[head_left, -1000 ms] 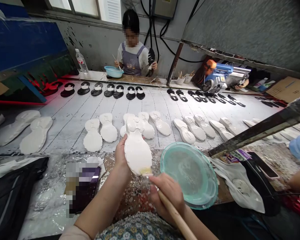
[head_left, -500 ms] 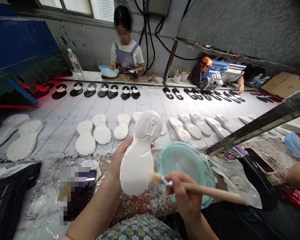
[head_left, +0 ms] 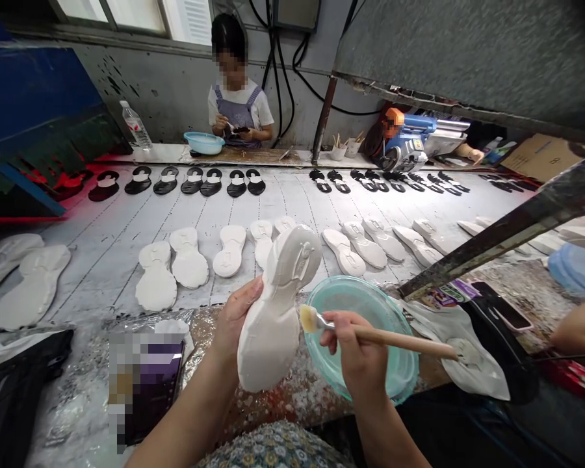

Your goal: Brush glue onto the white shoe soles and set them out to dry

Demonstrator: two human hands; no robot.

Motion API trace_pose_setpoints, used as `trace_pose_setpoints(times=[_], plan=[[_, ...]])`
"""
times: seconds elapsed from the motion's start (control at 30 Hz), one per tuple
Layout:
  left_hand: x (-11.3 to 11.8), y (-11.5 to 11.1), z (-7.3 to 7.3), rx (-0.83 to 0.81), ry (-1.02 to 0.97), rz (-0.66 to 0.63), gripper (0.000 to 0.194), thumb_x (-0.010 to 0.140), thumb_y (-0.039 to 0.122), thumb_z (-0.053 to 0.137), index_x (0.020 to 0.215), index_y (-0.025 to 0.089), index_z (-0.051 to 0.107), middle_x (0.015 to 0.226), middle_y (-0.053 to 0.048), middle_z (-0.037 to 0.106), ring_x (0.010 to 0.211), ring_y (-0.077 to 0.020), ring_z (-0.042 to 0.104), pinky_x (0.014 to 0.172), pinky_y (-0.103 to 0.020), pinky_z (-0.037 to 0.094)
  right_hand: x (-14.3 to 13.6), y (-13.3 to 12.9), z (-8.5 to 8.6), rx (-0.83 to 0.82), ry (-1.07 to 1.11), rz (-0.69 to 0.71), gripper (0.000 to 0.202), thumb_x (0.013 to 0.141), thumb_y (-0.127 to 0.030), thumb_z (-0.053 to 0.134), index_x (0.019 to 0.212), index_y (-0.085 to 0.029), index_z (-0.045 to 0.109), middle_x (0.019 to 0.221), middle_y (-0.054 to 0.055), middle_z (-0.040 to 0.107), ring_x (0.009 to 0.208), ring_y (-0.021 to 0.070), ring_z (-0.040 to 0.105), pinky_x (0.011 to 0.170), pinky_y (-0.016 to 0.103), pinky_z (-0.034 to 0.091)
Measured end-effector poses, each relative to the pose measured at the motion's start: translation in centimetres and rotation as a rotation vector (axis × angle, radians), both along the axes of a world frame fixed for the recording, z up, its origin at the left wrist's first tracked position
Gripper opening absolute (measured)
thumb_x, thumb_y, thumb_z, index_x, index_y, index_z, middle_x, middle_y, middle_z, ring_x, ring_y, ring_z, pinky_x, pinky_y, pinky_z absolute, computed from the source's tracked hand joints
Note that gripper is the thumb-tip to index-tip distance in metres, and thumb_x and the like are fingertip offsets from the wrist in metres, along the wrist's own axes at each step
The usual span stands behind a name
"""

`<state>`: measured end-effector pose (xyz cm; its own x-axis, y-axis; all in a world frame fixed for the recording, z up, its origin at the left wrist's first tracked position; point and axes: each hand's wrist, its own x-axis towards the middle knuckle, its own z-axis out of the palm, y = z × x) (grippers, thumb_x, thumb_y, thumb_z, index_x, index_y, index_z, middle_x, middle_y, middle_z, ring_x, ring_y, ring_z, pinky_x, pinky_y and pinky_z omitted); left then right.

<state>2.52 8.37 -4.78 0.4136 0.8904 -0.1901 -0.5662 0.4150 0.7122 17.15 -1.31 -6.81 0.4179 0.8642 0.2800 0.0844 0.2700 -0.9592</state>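
Observation:
My left hand (head_left: 238,318) is closed around the edge of a white shoe sole (head_left: 269,338), held up and tilted in front of me. The sole has a raised moulded pattern at its upper end and a wet-looking surface. In my right hand (head_left: 358,351) is a brush (head_left: 394,340) with a wooden handle, gripped near its metal collar. Its pale bristles are just right of the sole and appear apart from it. A teal plastic bowl (head_left: 316,289) stands below and behind my right hand. More white soles (head_left: 156,276) lie in a row beyond.
Black shoe parts (head_left: 195,181) line the far side of the pale conveyor belt (head_left: 102,260). A co-worker (head_left: 238,110) sits opposite, near a blue bowl (head_left: 205,144). A slanted metal bar (head_left: 497,224) crosses at right. A phone (head_left: 156,390) lies left; another phone (head_left: 504,305) lies right.
The brush has pulled slightly up and away from the sole's edge. My left hand has turned the sole a little. The co-worker's hands have come up from the blue bowl, and the view has shifted slightly.

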Motion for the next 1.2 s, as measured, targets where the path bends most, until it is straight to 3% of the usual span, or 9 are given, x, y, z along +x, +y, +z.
trace_pose_setpoints(times=[0.13, 0.27, 0.43, 0.5, 0.6, 0.7, 0.9, 1.07, 1.2], plan=[[0.2, -0.5, 0.0, 0.035, 0.051, -0.026, 0.019, 0.081, 0.030, 0.070, 0.085, 0.012, 0.074, 0.076, -0.005, 0.069, 0.056, -0.0108, 0.054, 0.054, -0.023, 0.042, 0.0, 0.5, 0.3, 0.025, -0.009, 0.090, 0.023, 0.094, -0.030, 0.055, 0.086, -0.014, 0.071, 0.056, 0.000, 0.063, 0.048, 0.0079, 0.057, 0.047, 0.016, 0.046], [0.6, -0.9, 0.3, -0.008, 0.039, -0.022, 0.020, 0.077, 0.028, 0.074, 0.088, 0.012, 0.074, 0.083, -0.006, 0.072, 0.058, -0.0118, 0.058, 0.058, -0.023, 0.047, 0.6, 1.1, -0.3, 0.074, -0.018, -0.074, 0.025, 0.097, -0.027, 0.051, 0.084, -0.012, 0.067, 0.052, -0.001, 0.057, 0.045, 0.0058, 0.051, 0.044, 0.014, 0.042], [0.8, 0.7, 0.8, -0.445, -0.095, -0.116, 0.049, 0.088, 0.049, 0.051, 0.101, 0.006, 0.069, 0.076, -0.013, 0.070, 0.061, -0.0229, 0.065, 0.058, -0.035, 0.052, 0.4, -0.9, -0.7, 0.230, -0.095, -0.106, 0.015, 0.093, -0.022, 0.052, 0.095, -0.020, 0.067, 0.075, -0.001, 0.063, 0.057, 0.0061, 0.057, 0.055, 0.018, 0.049], [0.9, 1.7, 0.9, -0.529, -0.093, -0.044, 0.054, 0.090, 0.049, 0.042, 0.107, 0.003, 0.066, 0.074, -0.016, 0.070, 0.063, -0.0269, 0.067, 0.058, -0.038, 0.054, -0.3, -1.6, -0.4, 0.278, -0.232, -0.068, 0.022, 0.087, -0.015, 0.056, 0.105, -0.022, 0.067, 0.081, 0.001, 0.065, 0.066, 0.0084, 0.059, 0.061, 0.021, 0.051], [1.1, 2.7, 0.7, -0.529, -0.043, 0.095, 0.050, 0.093, 0.039, 0.035, 0.117, 0.003, 0.060, 0.075, -0.017, 0.071, 0.062, -0.0268, 0.068, 0.058, -0.038, 0.055, -1.2, -1.4, 0.0, 0.439, -0.480, -0.046, 0.038, 0.082, -0.005, 0.054, 0.117, -0.016, 0.062, 0.081, 0.003, 0.063, 0.072, 0.0114, 0.058, 0.066, 0.025, 0.052], [1.3, 3.0, 0.2, -0.523, -0.037, 0.114, 0.049, 0.093, 0.036, 0.032, 0.119, 0.003, 0.057, 0.072, -0.015, 0.071, 0.060, -0.0272, 0.068, 0.057, -0.039, 0.055, -1.8, -0.6, -0.1, 0.577, -0.586, -0.048, 0.043, 0.079, -0.004, 0.053, 0.121, -0.012, 0.059, 0.083, 0.006, 0.064, 0.072, 0.0126, 0.057, 0.063, 0.027, 0.052], [0.9, 2.7, 0.0, -0.528, -0.074, 0.103, 0.046, 0.094, 0.038, 0.031, 0.106, 0.005, 0.061, 0.075, -0.017, 0.072, 0.059, -0.0295, 0.069, 0.053, -0.041, 0.055, -2.3, -0.8, -0.9, 0.640, -0.687, 0.033, 0.044, 0.070, -0.001, 0.057, 0.114, -0.009, 0.061, 0.076, 0.007, 0.063, 0.067, 0.0123, 0.054, 0.059, 0.026, 0.051], [0.3, 2.8, -0.7, -0.528, -0.154, 0.016, 0.042, 0.095, 0.034, 0.035, 0.101, 0.007, 0.065, 0.082, -0.015, 0.075, 0.068, -0.0255, 0.072, 0.061, -0.037, 0.058, -2.9, -1.1, -0.9, 0.665, -0.575, 0.030, 0.045, 0.075, -0.005, 0.053, 0.120, -0.007, 0.057, 0.079, 0.008, 0.066, 0.067, 0.0120, 0.059, 0.062, 0.026, 0.053], [-0.5, 3.4, -1.8, -0.530, -0.215, -0.164, 0.044, 0.095, 0.035, 0.036, 0.103, 0.004, 0.067, 0.081, -0.016, 0.075, 0.067, -0.0258, 0.072, 0.060, -0.037, 0.059, -3.2, -1.2, -1.0, 0.601, -0.424, 0.074, 0.032, 0.080, -0.016, 0.055, 0.111, -0.014, 0.060, 0.068, 0.003, 0.061, 0.057, 0.0108, 0.054, 0.055, 0.023, 0.048]])
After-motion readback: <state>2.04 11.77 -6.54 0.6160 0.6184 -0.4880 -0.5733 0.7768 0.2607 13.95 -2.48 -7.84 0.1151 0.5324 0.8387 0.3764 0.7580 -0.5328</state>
